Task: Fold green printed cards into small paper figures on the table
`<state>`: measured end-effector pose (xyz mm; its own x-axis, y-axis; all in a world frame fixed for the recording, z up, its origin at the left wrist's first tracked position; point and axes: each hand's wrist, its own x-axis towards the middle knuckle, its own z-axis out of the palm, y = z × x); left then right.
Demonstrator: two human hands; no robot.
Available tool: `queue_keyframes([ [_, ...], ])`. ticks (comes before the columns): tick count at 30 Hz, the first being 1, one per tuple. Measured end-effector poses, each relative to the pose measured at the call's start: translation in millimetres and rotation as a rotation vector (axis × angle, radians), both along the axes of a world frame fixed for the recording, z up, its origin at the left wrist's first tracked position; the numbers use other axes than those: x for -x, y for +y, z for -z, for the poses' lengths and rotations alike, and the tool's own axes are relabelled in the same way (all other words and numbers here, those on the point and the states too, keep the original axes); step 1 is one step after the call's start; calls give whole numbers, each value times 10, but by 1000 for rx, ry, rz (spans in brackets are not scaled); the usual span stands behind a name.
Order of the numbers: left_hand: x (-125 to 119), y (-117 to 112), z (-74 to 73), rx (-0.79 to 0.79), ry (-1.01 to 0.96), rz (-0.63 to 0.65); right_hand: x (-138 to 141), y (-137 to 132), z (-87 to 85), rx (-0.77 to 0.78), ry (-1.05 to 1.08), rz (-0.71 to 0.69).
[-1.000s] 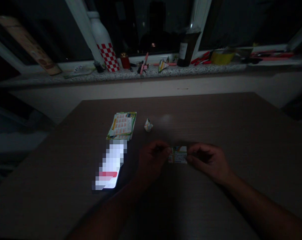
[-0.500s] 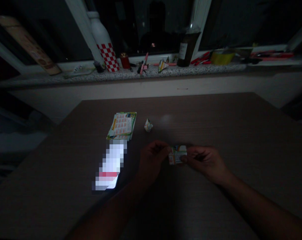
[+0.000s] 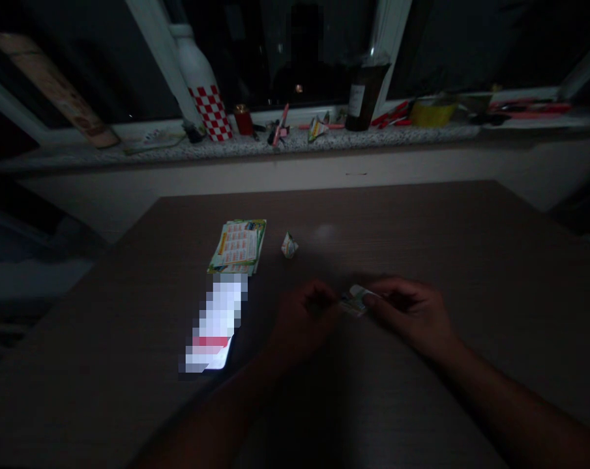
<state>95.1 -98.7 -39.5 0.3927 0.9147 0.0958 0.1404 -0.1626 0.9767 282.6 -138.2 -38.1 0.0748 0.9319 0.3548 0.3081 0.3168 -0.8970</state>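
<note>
Both hands meet over the dark wooden table [image 3: 422, 221] in dim light. My left hand [image 3: 299, 322] and my right hand [image 3: 407, 312] pinch a small printed paper [image 3: 354, 301] between their fingertips; the paper is tipped nearly edge-on and looks partly folded. A small folded paper piece [image 3: 289, 245] lies on the table just beyond my left hand. A stack of printed paper slips [image 3: 238, 246] lies further left, and a lit phone [image 3: 215, 322] rests below that stack.
A stone windowsill [image 3: 255, 144] runs along the back with a red-and-white checkered bottle [image 3: 204, 91], a dark bottle [image 3: 363, 91], a small red jar [image 3: 244, 118], pens, a yellow tape roll [image 3: 429, 112] and other clutter. A window is behind it.
The small paper faced up flat between my fingers before; now it is turned and folded down to a narrow sliver. Both hands stayed in about the same place.
</note>
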Motion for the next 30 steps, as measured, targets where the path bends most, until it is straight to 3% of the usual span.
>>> queue_keyframes([
  [3,15,-17,-37,-242,130,32,-17,-14,-6,-173,-154,-90],
  [6,22,-13,-73,-439,128,80,-8,-24,-10,-255,-230,-164],
  [11,20,-3,-78,-598,102,153,22,-27,-21,-298,-261,-176],
  [21,-43,-43,-128,-533,61,333,60,-29,-98,-363,-251,-233],
  [30,27,-19,-120,-406,65,275,-10,-29,-98,-317,-236,-232],
])
